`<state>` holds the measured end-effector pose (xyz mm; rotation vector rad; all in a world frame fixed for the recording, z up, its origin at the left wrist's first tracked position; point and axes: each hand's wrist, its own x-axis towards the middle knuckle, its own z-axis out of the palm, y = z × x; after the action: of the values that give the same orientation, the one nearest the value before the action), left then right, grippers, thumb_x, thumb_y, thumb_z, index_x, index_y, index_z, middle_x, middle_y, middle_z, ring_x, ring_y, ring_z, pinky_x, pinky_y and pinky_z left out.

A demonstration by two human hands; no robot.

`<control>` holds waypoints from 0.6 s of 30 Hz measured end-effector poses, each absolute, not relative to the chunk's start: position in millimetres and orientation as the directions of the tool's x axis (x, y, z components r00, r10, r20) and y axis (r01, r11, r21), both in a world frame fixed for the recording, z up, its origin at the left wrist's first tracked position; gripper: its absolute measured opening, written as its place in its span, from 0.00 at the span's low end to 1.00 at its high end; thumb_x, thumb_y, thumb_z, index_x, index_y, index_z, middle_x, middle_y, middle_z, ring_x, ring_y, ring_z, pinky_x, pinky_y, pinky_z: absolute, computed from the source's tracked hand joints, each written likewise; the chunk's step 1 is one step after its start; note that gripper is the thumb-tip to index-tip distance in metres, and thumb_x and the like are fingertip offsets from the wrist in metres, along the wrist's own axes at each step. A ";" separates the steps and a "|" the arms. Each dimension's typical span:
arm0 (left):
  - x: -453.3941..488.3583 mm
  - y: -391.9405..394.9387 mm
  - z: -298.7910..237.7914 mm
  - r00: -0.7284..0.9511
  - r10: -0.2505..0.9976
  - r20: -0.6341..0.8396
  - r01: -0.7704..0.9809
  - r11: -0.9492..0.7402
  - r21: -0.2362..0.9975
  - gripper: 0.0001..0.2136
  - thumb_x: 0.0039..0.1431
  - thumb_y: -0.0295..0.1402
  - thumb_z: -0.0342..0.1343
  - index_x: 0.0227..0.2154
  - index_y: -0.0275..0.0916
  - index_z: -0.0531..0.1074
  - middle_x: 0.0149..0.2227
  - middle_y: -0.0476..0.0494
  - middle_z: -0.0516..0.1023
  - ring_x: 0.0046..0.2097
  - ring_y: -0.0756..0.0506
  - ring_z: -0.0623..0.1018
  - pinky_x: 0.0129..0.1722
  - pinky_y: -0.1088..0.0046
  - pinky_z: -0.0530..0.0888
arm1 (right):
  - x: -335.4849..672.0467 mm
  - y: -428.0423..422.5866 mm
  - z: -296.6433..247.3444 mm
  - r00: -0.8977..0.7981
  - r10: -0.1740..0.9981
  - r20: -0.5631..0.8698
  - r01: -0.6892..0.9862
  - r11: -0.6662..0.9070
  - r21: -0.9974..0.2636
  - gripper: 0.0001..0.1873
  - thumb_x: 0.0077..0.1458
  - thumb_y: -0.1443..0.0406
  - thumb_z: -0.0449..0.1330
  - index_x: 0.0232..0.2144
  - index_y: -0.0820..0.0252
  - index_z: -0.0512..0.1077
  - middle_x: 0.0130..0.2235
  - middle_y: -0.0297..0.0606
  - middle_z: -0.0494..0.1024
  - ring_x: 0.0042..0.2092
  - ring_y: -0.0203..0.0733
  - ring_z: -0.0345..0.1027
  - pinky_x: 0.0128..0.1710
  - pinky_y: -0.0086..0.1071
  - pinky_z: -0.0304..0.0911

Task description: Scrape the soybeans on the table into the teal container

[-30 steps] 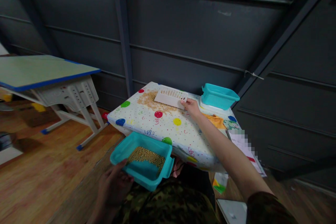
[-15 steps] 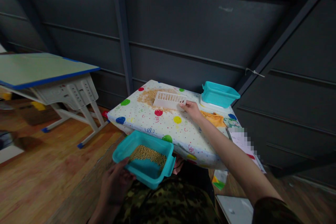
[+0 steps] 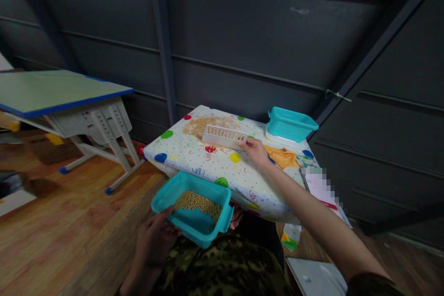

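Note:
My left hand [image 3: 157, 229] grips the near left rim of a teal plastic tub [image 3: 189, 229], held below the table's front edge. Dried soybeans [image 3: 199, 203] lie in a heap across part of its bottom. On the table, my right hand [image 3: 254, 149] pinches the right end of a white slotted plastic strip [image 3: 222, 136], which stands on its long edge. Loose beans [image 3: 197, 127] and pale crumbs are spread behind the strip and to its left, and some lie in front of it.
A second teal tub [image 3: 291, 125] stands on something white at the table's back right. Near it lies an orange cloth [image 3: 282, 156]. A clipboard with paper [image 3: 321, 189] rests at the right edge. A desk [image 3: 65, 90] stands at left; a dark panelled wall [image 3: 243, 32] rises behind.
The white strip has come slightly nearer to me, its slotted edge now lower, with my right hand still on its end. My left hand keeps hold of the tub.

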<state>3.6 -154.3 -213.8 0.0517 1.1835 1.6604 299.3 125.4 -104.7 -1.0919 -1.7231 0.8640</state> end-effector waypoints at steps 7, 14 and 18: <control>-1.5 -154.7 -220.8 -0.421 0.771 -0.478 -0.700 0.059 0.712 0.18 0.39 0.31 0.89 0.27 0.41 0.85 0.21 0.50 0.83 0.20 0.43 0.81 0.20 0.68 0.81 | 294.8 112.2 -108.2 -0.210 0.919 0.333 0.252 0.380 -0.890 0.36 0.53 0.28 0.80 0.27 0.51 0.83 0.32 0.40 0.81 0.42 0.55 0.75 0.44 0.45 0.73; -3.0 -154.1 -221.9 -0.428 0.761 -0.488 -0.710 0.051 0.702 0.19 0.39 0.31 0.89 0.26 0.43 0.82 0.20 0.51 0.82 0.20 0.42 0.81 0.20 0.68 0.81 | 293.9 102.6 -107.2 -0.213 0.914 0.344 0.228 0.389 -0.893 0.32 0.56 0.32 0.82 0.29 0.52 0.86 0.36 0.44 0.87 0.45 0.58 0.79 0.49 0.48 0.77; -1.0 -154.3 -221.7 -0.442 0.765 -0.469 -0.708 0.024 0.706 0.19 0.42 0.32 0.89 0.29 0.43 0.83 0.22 0.52 0.84 0.21 0.43 0.82 0.20 0.69 0.81 | 295.6 97.3 -106.3 -0.228 0.918 0.324 0.256 0.377 -0.890 0.33 0.57 0.33 0.81 0.28 0.52 0.85 0.33 0.40 0.83 0.41 0.54 0.76 0.44 0.44 0.75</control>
<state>-1.0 -154.3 -221.7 0.0704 1.1553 1.6684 295.6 97.3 -106.3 -1.0438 -1.7126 0.8976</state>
